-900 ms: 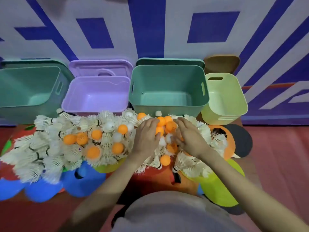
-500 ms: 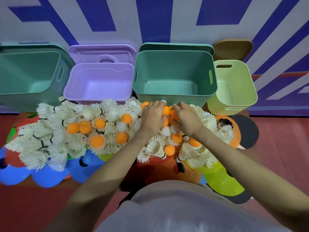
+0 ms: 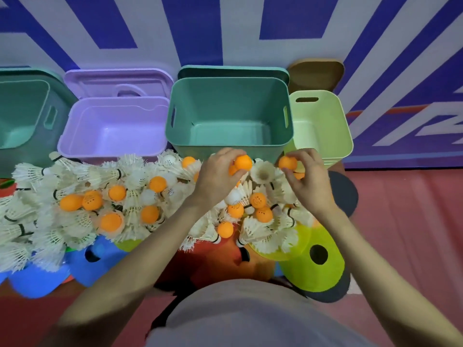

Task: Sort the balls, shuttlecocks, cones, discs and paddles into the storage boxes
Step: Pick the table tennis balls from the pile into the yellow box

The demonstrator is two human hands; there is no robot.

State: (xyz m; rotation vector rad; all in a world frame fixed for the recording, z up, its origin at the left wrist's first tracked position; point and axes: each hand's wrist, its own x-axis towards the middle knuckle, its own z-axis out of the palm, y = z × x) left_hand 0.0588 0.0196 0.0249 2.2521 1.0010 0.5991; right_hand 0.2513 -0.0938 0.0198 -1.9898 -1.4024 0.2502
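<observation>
A heap of white shuttlecocks point(image 3: 75, 196) mixed with orange balls point(image 3: 150, 213) and white balls point(image 3: 147, 196) lies on the floor in front of four open boxes. My left hand point(image 3: 215, 176) grips orange balls point(image 3: 243, 162) just before the middle green box point(image 3: 229, 121). My right hand point(image 3: 308, 179) pinches another orange ball point(image 3: 287, 162) near the light green box point(image 3: 323, 126). Blue cones point(image 3: 40, 281), a yellow-green cone point(image 3: 315, 261) and orange discs point(image 3: 220, 261) lie under the heap.
A purple box point(image 3: 112, 131) and a dark green box point(image 3: 22, 116) stand to the left, each with nothing inside. Lids lean against the blue and white wall behind. A dark paddle point(image 3: 343, 191) lies at the right on the red floor.
Both hands have lifted out of the heap with orange balls and moved apart, toward the boxes. The camera has tilted forward, closer to the boxes.
</observation>
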